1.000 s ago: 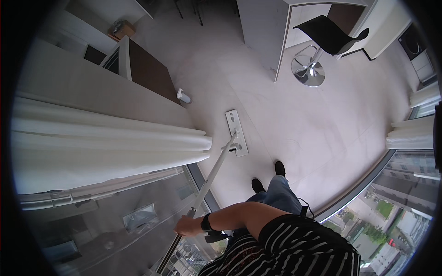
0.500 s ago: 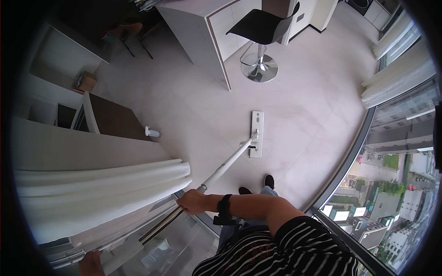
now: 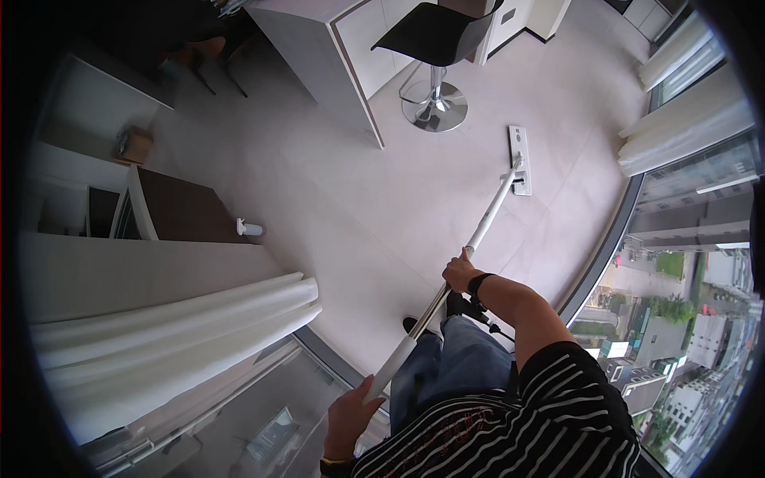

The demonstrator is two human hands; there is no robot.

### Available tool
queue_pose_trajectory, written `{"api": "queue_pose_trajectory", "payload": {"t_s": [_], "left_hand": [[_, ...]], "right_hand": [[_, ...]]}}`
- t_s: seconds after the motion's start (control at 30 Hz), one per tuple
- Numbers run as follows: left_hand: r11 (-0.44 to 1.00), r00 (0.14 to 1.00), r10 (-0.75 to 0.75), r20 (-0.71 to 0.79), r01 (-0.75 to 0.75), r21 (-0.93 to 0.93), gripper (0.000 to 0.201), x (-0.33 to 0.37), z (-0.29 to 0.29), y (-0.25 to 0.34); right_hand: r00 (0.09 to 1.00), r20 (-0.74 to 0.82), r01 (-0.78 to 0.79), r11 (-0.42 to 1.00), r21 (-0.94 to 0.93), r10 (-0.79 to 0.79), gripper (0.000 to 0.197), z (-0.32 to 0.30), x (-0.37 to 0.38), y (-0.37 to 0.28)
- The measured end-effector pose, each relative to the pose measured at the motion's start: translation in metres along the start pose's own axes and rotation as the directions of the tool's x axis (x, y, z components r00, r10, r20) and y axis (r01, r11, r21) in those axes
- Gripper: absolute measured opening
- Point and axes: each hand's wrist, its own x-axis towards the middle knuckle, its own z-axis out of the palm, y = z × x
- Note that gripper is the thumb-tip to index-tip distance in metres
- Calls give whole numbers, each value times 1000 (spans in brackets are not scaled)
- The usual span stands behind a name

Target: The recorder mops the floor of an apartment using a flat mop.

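A white flat mop [image 3: 492,209] slants across the view, from my body up to the far right. Its rectangular head [image 3: 519,142] lies flat on the pale tiled floor. Near the bottom, my left hand [image 3: 349,416] is closed around the light grey grip at the handle's end. Higher up, my right hand [image 3: 460,272], with a dark band at its wrist, is wrapped around the shaft where the metal tube meets the white part. My legs and dark shoes show below the handle.
A black bar stool [image 3: 438,36] with a chrome base stands before a white counter [image 3: 307,60]. A white spray bottle [image 3: 250,229] sits by a dark cabinet panel [image 3: 187,209]. White curtains [image 3: 191,323] hang at left, and a tall window [image 3: 669,287] curves along the right.
The mop head has moved right and farther away. My right hand has gone right and forward with the shaft; my left hand has come in from the lower left with the grip.
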Motion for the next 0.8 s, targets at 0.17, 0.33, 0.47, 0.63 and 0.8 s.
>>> {"api": "queue_pose_trajectory", "payload": {"t_s": [0.17,0.33,0.47,0.63,0.8], "left_hand": [[871,958,-279,-70,283,402,41,-176,-121,-65],[738,784,-569,-247,620,268,41,-229,-249,33],[769,756,-632,-168,639,-18,46,-154,-278,107],[879,978,-195,-69,206,431,51,-37,-255,120],[874,980,127,154,-184,449,52,90,-147,156]], "right_hand": [[852,-83,524,839,149,-517,5,-6,-22,-221],[637,-545,767,516,381,-545,11,-76,-55,-311],[698,-648,666,610,430,-306,11,-108,-59,-252],[823,-564,386,791,475,-63,9,-90,-64,-113],[942,-311,29,893,449,125,13,-32,-86,55]]}}
